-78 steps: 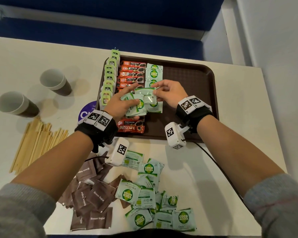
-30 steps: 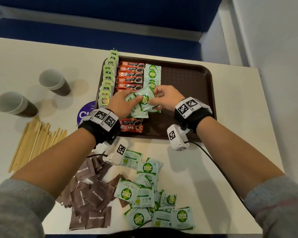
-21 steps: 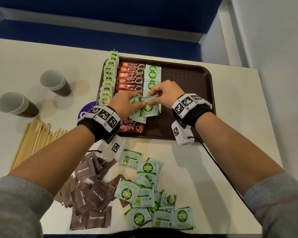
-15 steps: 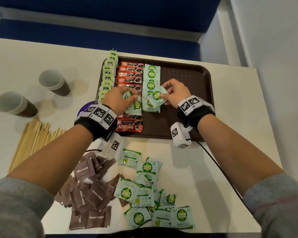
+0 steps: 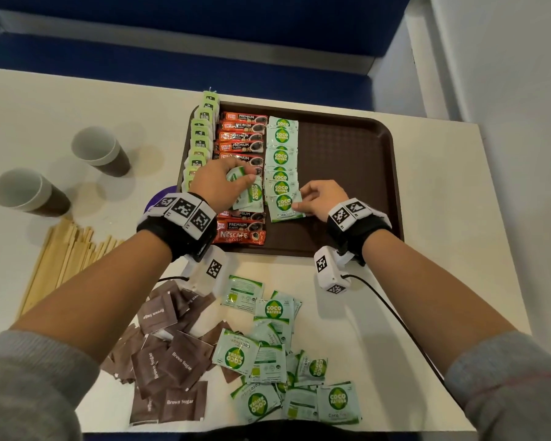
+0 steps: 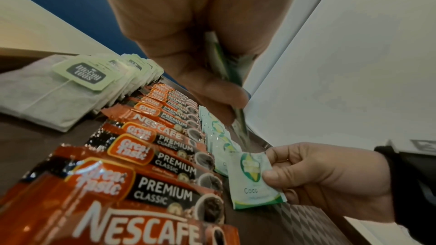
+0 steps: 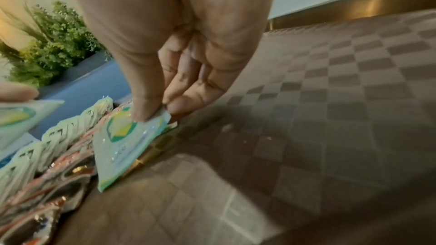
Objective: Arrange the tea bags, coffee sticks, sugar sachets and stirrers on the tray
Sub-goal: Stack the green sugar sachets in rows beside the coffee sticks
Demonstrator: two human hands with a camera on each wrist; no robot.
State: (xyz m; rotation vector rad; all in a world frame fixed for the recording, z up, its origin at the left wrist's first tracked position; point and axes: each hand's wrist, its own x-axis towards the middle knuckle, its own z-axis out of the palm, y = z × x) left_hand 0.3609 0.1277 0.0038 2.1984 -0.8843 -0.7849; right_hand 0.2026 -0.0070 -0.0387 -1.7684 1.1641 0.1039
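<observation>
Tray (image 5: 347, 154): brown, sits on our worktop (image 5: 442, 218), with tea bags (image 5: 201, 144), coffee sticks (image 5: 242, 138) and a column of green sugar sachets (image 5: 282, 154) lined up side by side.
Right hand (image 5: 322, 198): we pinch the nearest green sachet (image 5: 283, 206) by its corner at the column's near end.
Left hand (image 5: 218, 183): curled round a few spare sachets (image 5: 248, 194) above the coffee sticks.
Off the tray: loose green sachets (image 5: 280, 361), brown sugar packets (image 5: 169, 361), stirrers (image 5: 64, 259), two cups (image 5: 99, 151).

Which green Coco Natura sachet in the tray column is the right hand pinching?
The nearest sachet, at the column's near end: the right hand pinches its right corner. The others lie farther back, untouched.
</observation>
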